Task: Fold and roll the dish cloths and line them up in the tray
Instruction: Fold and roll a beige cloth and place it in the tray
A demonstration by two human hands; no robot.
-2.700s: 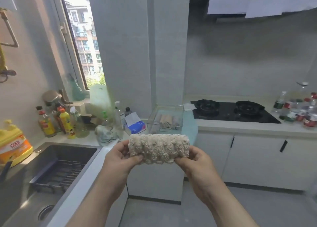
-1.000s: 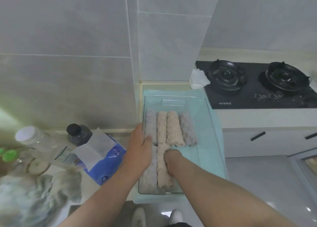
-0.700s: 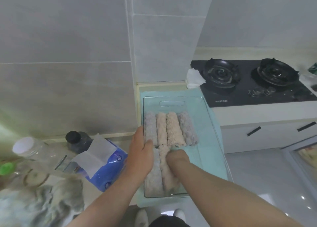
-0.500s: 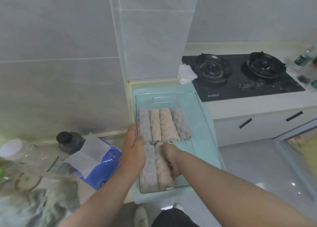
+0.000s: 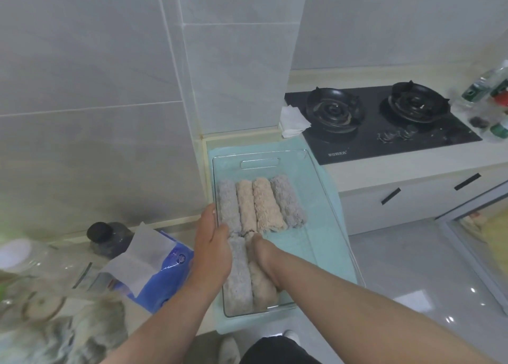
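The dish cloths are nubbly, fleecy rolls in grey and beige, each wound into a stubby log. They lie inside the clear tray [image 5: 324,198], a shallow see-through box with a slot handle cut in its far wall, which sits on a pale green mat [image 5: 334,187] on the table [image 5: 384,168]. Across the far half of the tray four rolls lie side by side and touching: a grey roll [image 5: 228,203] against the tray's left wall, then a beige roll [image 5: 246,205], a second beige roll [image 5: 266,204] and a second grey roll [image 5: 287,200]. The tray's right part is bare. In the tray's near half lie a near grey roll [image 5: 239,275] and, touching it on its right, a near beige roll [image 5: 261,284]. The left hand [image 5: 211,249] rests over the tray's left wall, fingers curled loosely against the near grey roll. The right hand [image 5: 264,249] presses down on the near beige roll with fingers bent over it; whether it actually grips the roll I cannot tell.
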